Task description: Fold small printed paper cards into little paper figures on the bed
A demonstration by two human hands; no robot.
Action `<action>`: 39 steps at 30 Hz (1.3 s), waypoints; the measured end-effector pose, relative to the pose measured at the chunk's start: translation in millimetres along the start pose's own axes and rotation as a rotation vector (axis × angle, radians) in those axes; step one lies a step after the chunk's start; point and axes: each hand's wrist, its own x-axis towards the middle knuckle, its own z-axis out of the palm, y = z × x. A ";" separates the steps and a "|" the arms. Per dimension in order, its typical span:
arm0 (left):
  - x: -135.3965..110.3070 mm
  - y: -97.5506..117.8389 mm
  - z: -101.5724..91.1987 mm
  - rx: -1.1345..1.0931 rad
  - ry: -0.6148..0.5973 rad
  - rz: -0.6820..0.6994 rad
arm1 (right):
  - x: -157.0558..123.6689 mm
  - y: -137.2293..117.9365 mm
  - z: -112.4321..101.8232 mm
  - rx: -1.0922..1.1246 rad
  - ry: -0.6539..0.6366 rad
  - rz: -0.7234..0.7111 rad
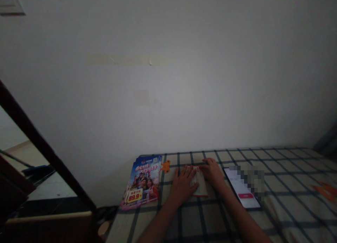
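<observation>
A small white leaflet point(202, 187) with red print and a red lower edge lies on the checked cloth between my hands. My left hand point(184, 184) rests flat over its left part, fingers spread. At the upper right edge of the leaflet is my right hand point(212, 173), its fingers apart and slightly bent, touching or very near the paper. My palm and fingers hide much of the leaflet's left side. Left of my hands sits a stack of colourful flyers point(143, 178) with a blue top and a yellow price label.
A phone point(243, 190) with a lit screen, partly pixelated, lies right of my right arm. The checked cloth point(284, 172) covers the surface up to a white wall point(200, 78). A dark slanted frame point(44, 141) stands at left. Orange patches mark the cloth.
</observation>
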 end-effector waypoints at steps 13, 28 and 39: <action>-0.2 -0.6 -0.2 -0.016 0.011 0.002 | -19.6 -0.4 -7.9 -0.053 -0.117 0.049; 0.5 -0.3 3.9 0.053 0.027 0.000 | -62.5 4.5 -6.2 0.025 -0.109 -0.010; -0.1 0.1 0.4 0.026 0.025 0.006 | -91.1 3.5 -8.7 0.106 -0.040 -0.043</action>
